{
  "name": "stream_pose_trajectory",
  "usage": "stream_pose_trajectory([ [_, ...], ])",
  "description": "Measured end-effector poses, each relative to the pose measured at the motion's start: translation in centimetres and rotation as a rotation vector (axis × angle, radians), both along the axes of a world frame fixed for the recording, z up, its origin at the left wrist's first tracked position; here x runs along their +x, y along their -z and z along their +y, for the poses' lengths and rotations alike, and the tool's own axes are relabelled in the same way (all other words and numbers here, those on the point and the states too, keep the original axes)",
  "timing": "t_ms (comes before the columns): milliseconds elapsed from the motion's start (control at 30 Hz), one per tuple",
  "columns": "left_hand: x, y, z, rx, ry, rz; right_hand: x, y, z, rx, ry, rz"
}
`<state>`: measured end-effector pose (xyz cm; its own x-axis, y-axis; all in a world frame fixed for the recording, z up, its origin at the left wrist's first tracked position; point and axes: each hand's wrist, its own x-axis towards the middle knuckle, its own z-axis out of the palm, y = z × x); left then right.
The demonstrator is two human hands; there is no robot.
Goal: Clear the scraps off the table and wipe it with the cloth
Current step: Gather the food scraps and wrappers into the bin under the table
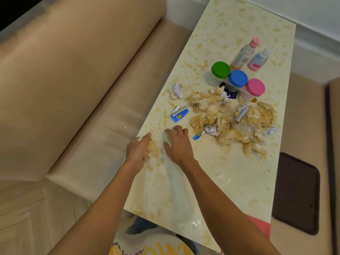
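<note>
Fingers (146, 138) of the left hand (137, 151) curl round a clump of scraps (151, 150) at the surface (230, 177) edge; the right hand (177, 144) hides its tips, so I cannot tell its hold; the main pile (230, 115) lies beyond.

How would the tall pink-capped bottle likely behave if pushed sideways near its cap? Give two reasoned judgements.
The pink-capped bottle stands upright, tall and narrow, so it would probably tip rather than slide. Its round body suggests it might then roll, perhaps against the smaller bottle beside it.
</note>
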<state>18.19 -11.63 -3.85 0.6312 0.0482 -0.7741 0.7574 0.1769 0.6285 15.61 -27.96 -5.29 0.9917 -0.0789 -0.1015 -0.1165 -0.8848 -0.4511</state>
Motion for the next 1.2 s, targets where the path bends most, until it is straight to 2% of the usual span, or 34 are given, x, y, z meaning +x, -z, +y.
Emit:
stream_pose_trajectory([
  [233,0.5,-0.2,-0.3,0.009,0.001,0.001,-1.1,0.4,-0.6,0.063,-0.032,0.019],
  [367,1.2,-0.3,-0.6,0.001,-0.003,-0.005,-0.3,-0.5,-2.1,0.150,0.043,0.047],
  [600,2.0,-0.4,-0.9,0.002,-0.011,0.002,6.0,-2.1,-4.4,0.190,0.192,-0.128],
  [733,2.1,-0.1,-0.6,0.010,-0.018,-0.001,9.3,-1.6,-4.9,0.047,0.173,-0.126],
  [900,2.3,0.3,0.0,0.013,-0.012,-0.007,9.8,0.0,-5.0,-0.164,-0.052,0.044],
  [1200,2.0,0.3,-0.1,0.013,0.003,-0.010,7.0,0.4,-3.6,-0.204,-0.117,0.019],
])
